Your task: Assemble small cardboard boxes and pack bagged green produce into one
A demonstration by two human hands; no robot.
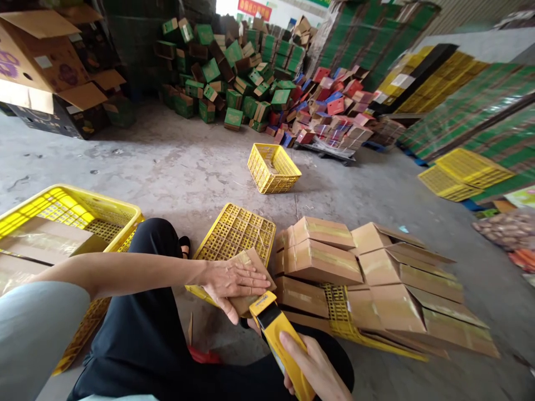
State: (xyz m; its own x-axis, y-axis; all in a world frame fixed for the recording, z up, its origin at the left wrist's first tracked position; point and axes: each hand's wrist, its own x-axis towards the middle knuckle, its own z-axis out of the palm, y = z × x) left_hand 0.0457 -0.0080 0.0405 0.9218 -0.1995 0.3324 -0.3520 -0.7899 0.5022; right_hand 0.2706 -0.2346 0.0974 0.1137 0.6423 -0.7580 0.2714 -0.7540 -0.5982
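My left hand (232,280) lies flat, fingers stretched out, on top of a small brown cardboard box (249,262) held over my lap. My right hand (311,370) is wrapped round the handle of a yellow tape dispenser (278,334), whose head meets the near edge of the box. An upturned yellow plastic crate (234,234) sits just behind the box. To the right, several taped brown boxes (321,262) lie stacked on the floor.
A yellow crate (104,214) with flat cardboard stands at my left. Another yellow crate (273,167) sits on the concrete floor ahead. Heaps of green boxes (234,61) and red boxes (334,111) fill the back. More yellow crates (463,172) stand at right.
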